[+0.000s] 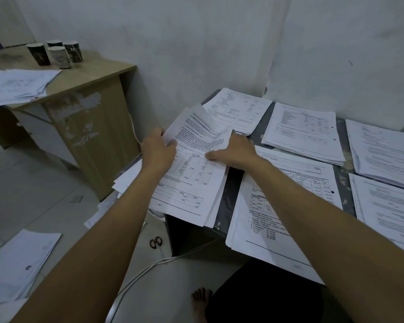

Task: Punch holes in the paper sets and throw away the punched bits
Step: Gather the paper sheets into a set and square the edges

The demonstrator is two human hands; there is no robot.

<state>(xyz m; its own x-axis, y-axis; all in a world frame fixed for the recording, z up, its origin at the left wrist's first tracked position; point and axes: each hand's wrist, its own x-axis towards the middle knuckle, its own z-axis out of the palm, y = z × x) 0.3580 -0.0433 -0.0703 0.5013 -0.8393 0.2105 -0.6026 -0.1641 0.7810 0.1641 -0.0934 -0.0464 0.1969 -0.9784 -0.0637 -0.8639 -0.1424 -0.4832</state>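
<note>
Paper set in hand: a stack of printed sheets (pixel 191 180) lies at the left end of the grey bench (pixel 229 190), its near corner hanging over the bench edge; it sits at about 12 o'clock from the person's body, centre of the view.
Why held so: the stack looks to be getting gathered and squared before punching, judging by the top sheets, which curl up at the far end.
Left hand (pixel 158 151): grips the stack's left edge at 10 o'clock, fingers curled round the paper, thumb on top.
Right hand (pixel 236 152): rests on the stack's right edge at 1 o'clock, thumb stretched flat across the page, fingers tucked over the far side; it seems to pinch the sheets, though the fingertips are hidden.
Arms: both reach forward, nearly straight, converging on the stack.
Other sets: more stacks cover the bench from 1 to 3 o'clock; one far stack (pixel 301 134) already shows two holes along its right margin.
Punch: none visible.
Floor: scissors (pixel 156 243) and a white cable (pixel 149 268) at 6 o'clock; loose papers (pixel 19 264) at 8 o'clock.
Side desk: a wooden desk (pixel 98 89) at 10 o'clock carries paper cups (pixel 56 53) and more sheets.
</note>
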